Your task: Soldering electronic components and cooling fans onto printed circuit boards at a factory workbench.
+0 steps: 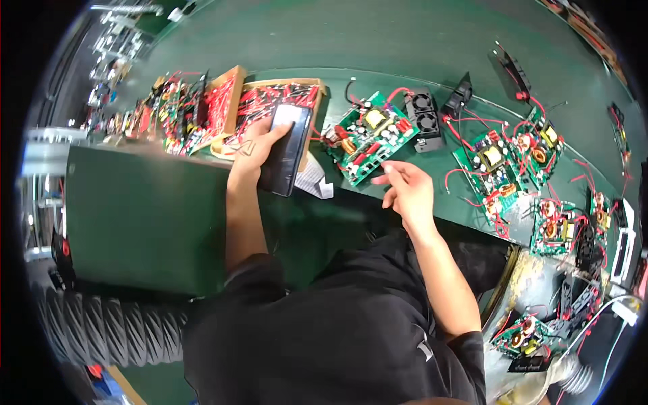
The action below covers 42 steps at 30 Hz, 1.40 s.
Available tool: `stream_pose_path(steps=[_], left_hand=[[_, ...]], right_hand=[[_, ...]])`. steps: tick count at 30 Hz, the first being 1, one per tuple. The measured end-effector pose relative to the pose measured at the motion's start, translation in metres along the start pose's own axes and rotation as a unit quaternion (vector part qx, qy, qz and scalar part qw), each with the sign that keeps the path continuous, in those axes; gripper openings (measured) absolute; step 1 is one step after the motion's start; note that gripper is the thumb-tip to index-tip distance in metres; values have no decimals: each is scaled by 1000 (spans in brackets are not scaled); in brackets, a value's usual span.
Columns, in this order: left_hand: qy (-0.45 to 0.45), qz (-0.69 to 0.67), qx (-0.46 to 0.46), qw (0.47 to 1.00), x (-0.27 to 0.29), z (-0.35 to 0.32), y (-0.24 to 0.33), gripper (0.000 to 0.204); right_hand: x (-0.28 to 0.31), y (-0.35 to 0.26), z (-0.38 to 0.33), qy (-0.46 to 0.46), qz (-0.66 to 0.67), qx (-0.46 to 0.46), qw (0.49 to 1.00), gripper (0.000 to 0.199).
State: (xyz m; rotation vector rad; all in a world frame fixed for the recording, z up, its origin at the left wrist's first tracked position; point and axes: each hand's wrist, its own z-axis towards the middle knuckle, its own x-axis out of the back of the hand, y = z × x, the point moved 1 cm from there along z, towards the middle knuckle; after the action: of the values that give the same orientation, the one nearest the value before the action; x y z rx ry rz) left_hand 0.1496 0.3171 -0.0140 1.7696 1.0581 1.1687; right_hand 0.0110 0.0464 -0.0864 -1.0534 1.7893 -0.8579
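Green tabletop [370, 82] is seen continuing beyond the circuit board [370, 135]; its front edge is passed just nearside of the board. Phone [283, 162] is gripped in the left hand [254, 145], left of the board. Right hand [410, 192] is held half-open, fingers curled, at the board's near edge; contact cannot be told. Red wires [262, 101] are heaped left of the board, twin fans [425, 111] placed just right. Small white shirt mark [424, 349] is noted nearside of the board.
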Motion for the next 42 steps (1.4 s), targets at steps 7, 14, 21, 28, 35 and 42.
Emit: stream_pose_path(steps=[7, 14, 21, 28, 35, 42], left_hand=[[7, -19, -32, 999, -18, 33, 26, 31], [26, -5, -31, 999, -28, 49, 34, 32], [-21, 80, -50, 995, -43, 77, 36, 35], [-8, 362, -148, 920, -81, 111, 28, 61], [97, 419, -204, 879, -113, 103, -3, 51], [117, 521, -340, 774, -112, 81, -1, 39]], right_hand=[[-8, -11, 5, 32, -167, 11, 985, 25], [-5, -1, 20, 45, -88, 20, 995, 13], [14, 6, 7, 45, -2, 20, 999, 6], [50, 4, -27, 65, 10, 7, 998, 8], [48, -1, -40, 76, -157, 48, 984, 19], [43, 2, -40, 62, -228, 51, 970, 35]])
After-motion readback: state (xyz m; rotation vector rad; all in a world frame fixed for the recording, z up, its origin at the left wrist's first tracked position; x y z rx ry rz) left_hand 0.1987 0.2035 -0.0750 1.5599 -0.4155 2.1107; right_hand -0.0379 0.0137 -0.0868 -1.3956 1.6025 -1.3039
